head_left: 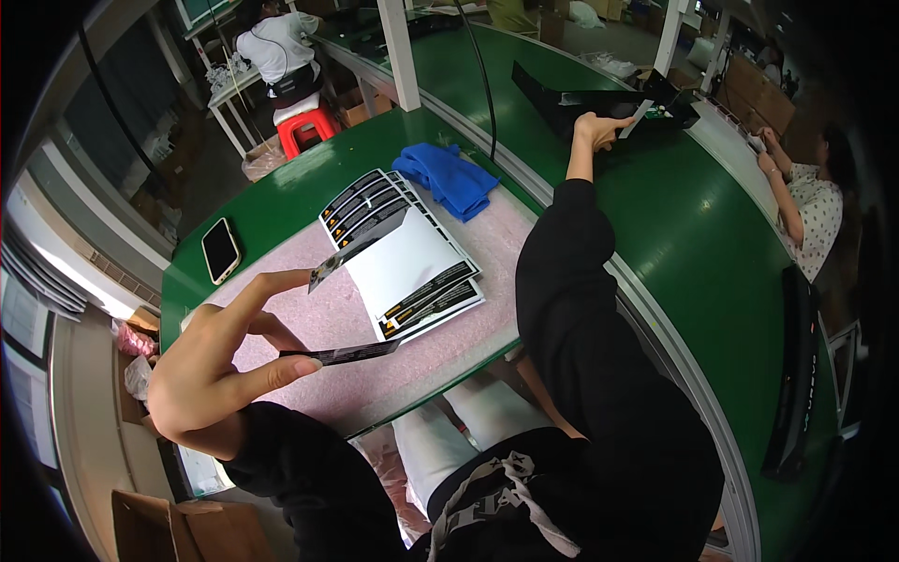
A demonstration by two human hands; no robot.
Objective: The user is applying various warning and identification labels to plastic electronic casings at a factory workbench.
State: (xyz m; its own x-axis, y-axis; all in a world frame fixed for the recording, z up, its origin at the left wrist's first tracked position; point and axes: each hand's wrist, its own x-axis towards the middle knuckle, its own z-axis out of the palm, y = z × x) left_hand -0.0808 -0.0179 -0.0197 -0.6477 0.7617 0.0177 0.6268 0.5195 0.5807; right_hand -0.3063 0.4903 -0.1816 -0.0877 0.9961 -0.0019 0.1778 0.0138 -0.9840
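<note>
My left hand [220,365] is raised over the near left of the table, its thumb and a finger pinching a narrow black label [351,353]. At its index fingertip is a second dark label strip [330,269]; I cannot tell if it is held or stuck there. A stack of label sheets [403,262], black-printed with orange marks and a white bare area, lies beyond. My right arm stretches far forward. My right hand [599,129] is closed at the edge of a black panel [581,101], its fingers beside a pale strip [637,120] and a green circuit board [663,111].
The labels lie on a pink foam mat [272,375] on a green table, with a blue cloth [448,178] and a phone [221,251]. Metal rails border the green conveyor [693,253], which carries another long black part [794,375]. A post [399,56] stands ahead; co-workers sit beyond.
</note>
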